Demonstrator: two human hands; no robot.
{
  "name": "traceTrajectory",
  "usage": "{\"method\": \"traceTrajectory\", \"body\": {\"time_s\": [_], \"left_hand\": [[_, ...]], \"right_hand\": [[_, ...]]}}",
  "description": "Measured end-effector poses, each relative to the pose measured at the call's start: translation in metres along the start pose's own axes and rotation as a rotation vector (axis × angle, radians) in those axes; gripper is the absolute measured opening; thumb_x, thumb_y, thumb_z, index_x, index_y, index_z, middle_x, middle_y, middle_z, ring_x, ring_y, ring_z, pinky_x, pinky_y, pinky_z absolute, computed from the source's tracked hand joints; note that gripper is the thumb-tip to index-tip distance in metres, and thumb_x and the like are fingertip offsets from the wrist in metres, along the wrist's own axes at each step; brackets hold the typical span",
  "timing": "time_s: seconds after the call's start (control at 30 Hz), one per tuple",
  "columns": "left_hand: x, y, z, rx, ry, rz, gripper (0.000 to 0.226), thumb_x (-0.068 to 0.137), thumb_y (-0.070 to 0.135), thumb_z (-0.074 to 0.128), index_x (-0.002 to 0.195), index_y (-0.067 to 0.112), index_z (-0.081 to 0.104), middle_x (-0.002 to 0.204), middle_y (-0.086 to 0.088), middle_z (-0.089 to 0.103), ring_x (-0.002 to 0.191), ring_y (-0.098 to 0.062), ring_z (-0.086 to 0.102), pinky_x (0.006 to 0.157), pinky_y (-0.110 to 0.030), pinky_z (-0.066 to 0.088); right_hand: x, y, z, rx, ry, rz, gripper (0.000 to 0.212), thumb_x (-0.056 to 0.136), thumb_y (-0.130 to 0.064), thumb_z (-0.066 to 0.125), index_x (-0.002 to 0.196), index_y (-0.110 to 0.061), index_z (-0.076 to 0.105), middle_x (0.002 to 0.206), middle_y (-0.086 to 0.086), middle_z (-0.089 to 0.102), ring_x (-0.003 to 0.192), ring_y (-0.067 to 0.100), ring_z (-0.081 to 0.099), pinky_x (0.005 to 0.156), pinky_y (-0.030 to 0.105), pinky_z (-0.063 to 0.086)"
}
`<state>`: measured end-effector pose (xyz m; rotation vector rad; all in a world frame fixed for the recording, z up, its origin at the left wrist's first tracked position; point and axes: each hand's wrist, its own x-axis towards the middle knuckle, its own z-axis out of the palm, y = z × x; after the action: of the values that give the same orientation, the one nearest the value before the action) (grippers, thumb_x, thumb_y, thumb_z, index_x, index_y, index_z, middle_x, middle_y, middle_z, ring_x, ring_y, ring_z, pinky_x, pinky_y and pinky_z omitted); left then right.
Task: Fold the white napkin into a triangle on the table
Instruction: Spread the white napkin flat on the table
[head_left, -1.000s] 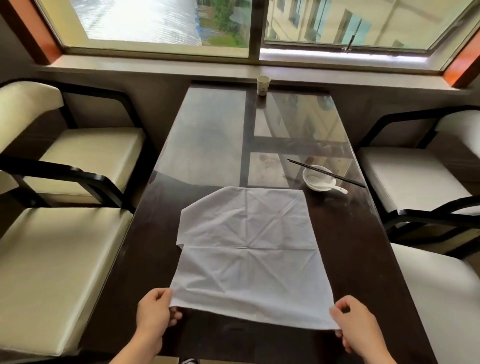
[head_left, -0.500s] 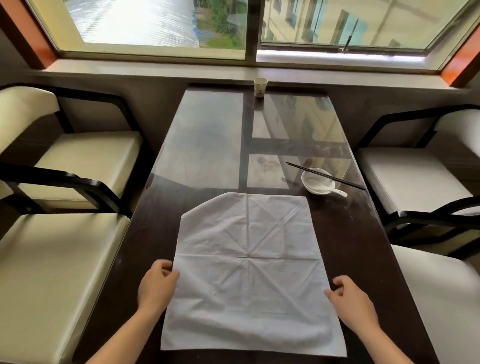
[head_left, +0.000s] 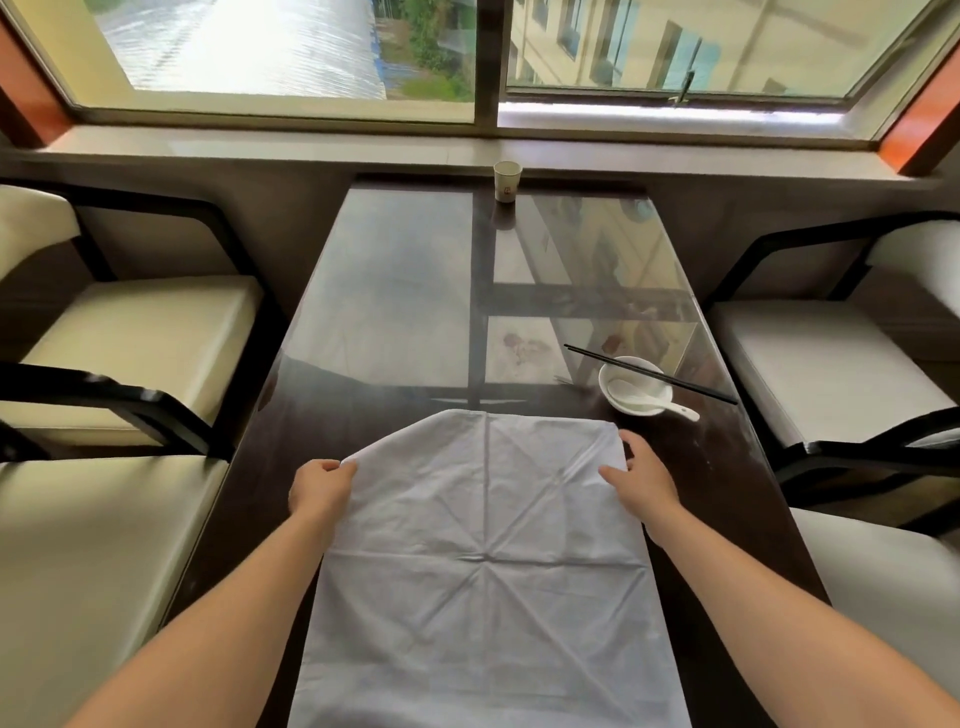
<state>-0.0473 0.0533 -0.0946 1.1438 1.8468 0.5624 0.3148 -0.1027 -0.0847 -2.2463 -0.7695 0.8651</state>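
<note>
The white napkin (head_left: 485, 561) lies spread flat on the dark table (head_left: 395, 312), creased in a star pattern, with its far left corner tucked under. My left hand (head_left: 319, 491) pinches the napkin's far left edge at that tucked corner. My right hand (head_left: 641, 480) rests on the far right edge, thumb on the cloth and fingers spread near the far right corner. Both forearms reach along the napkin's sides.
A white bowl (head_left: 636, 384) with a white spoon (head_left: 654, 402) and black chopsticks (head_left: 649, 374) across it sits just beyond my right hand. A paper cup (head_left: 507, 180) stands at the table's far end. Cream-cushioned chairs (head_left: 130, 338) flank both sides.
Both hands have slid from the napkin's near corners up along its sides to the far edge. The napkin now lies closer to me, flat on the table.
</note>
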Motion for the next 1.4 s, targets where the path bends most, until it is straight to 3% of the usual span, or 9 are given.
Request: {"method": "traceTrajectory", "body": {"time_s": [0.1, 0.23, 0.43, 0.63, 0.73, 0.83, 1.03, 1.2, 1.4], "left_hand": [[0.015, 0.013, 0.004, -0.137, -0.062, -0.019, 0.019, 0.093, 0.032, 0.067, 0.084, 0.016, 0.069, 0.098, -0.011, 0.070, 0.096, -0.032, 0.065, 0.095, -0.051, 0.055], [0.023, 0.027, 0.007, -0.197, -0.061, 0.122, 0.036, 0.091, 0.003, 0.065, 0.127, 0.009, 0.066, 0.114, -0.006, 0.067, 0.101, -0.020, 0.064, 0.095, -0.034, 0.052], [0.016, 0.027, -0.004, -0.264, 0.011, 0.347, 0.032, 0.092, 0.008, 0.066, 0.118, 0.026, 0.070, 0.107, 0.001, 0.074, 0.097, -0.018, 0.071, 0.088, -0.037, 0.058], [0.005, 0.010, 0.001, 0.300, 0.031, 0.532, 0.054, 0.090, 0.008, 0.063, 0.142, 0.019, 0.052, 0.141, -0.013, 0.050, 0.123, -0.030, 0.050, 0.100, -0.043, 0.045], [-0.021, -0.015, 0.006, 0.606, -0.078, 0.735, 0.052, 0.095, 0.033, 0.062, 0.145, 0.025, 0.049, 0.156, -0.014, 0.038, 0.143, -0.032, 0.034, 0.111, -0.053, 0.037], [-0.044, -0.048, 0.012, 0.903, -0.227, 0.843, 0.070, 0.095, 0.069, 0.024, 0.157, 0.037, 0.021, 0.169, -0.004, 0.002, 0.155, -0.026, -0.004, 0.125, -0.047, 0.004], [-0.064, -0.094, 0.013, 1.106, -0.266, 0.774, 0.083, 0.084, 0.080, -0.005, 0.152, 0.035, -0.024, 0.160, -0.001, -0.035, 0.144, -0.019, -0.039, 0.119, -0.044, -0.023], [-0.069, -0.105, -0.002, 1.131, -0.197, 0.671, 0.093, 0.075, 0.079, -0.023, 0.151, 0.027, -0.027, 0.160, -0.005, -0.035, 0.147, -0.023, -0.034, 0.122, -0.046, -0.017], [-0.101, -0.137, -0.044, 1.089, -0.198, 0.587, 0.095, 0.077, 0.080, -0.016, 0.154, 0.024, -0.016, 0.164, -0.007, -0.021, 0.151, -0.024, -0.022, 0.125, -0.047, -0.007]], "right_hand": [[0.019, -0.009, 0.003, -0.047, -0.017, -0.057, 0.046, 0.095, -0.016, 0.062, 0.141, -0.024, 0.055, 0.146, 0.006, 0.054, 0.132, 0.027, 0.050, 0.107, 0.040, 0.043], [0.029, -0.016, 0.006, -0.048, -0.037, -0.103, 0.041, 0.099, -0.010, 0.057, 0.140, -0.012, 0.056, 0.146, 0.008, 0.054, 0.136, 0.025, 0.047, 0.112, 0.036, 0.036], [0.031, -0.025, 0.011, -0.040, -0.056, -0.172, 0.048, 0.100, -0.010, 0.055, 0.148, -0.013, 0.047, 0.153, 0.006, 0.046, 0.142, 0.022, 0.040, 0.115, 0.033, 0.031], [0.016, -0.025, 0.029, -0.349, -0.024, -0.256, 0.063, 0.098, -0.019, 0.060, 0.155, -0.018, 0.033, 0.168, 0.005, 0.009, 0.152, 0.030, 0.015, 0.120, 0.042, 0.021], [-0.012, -0.006, 0.040, -0.599, 0.092, -0.371, 0.067, 0.094, -0.031, 0.065, 0.154, -0.023, 0.036, 0.169, 0.004, 0.002, 0.153, 0.031, 0.008, 0.122, 0.047, 0.022], [-0.044, 0.016, 0.055, -0.733, 0.013, -0.442, 0.068, 0.096, -0.047, 0.055, 0.156, -0.029, 0.028, 0.169, -0.001, -0.004, 0.155, 0.027, -0.003, 0.124, 0.046, 0.010], [-0.088, 0.051, 0.075, -0.892, -0.128, -0.571, 0.070, 0.095, -0.064, 0.022, 0.159, -0.034, 0.016, 0.165, -0.008, -0.013, 0.151, 0.023, -0.018, 0.121, 0.046, -0.012], [-0.096, 0.079, 0.059, -0.976, -0.112, -0.448, 0.077, 0.087, -0.073, -0.003, 0.154, -0.037, -0.017, 0.162, -0.009, -0.028, 0.149, 0.021, -0.029, 0.121, 0.049, -0.014], [-0.129, 0.106, 0.031, -0.974, -0.064, -0.405, 0.079, 0.089, -0.071, -0.001, 0.156, -0.029, -0.006, 0.166, -0.003, -0.015, 0.153, 0.023, -0.014, 0.122, 0.047, -0.007]]}}
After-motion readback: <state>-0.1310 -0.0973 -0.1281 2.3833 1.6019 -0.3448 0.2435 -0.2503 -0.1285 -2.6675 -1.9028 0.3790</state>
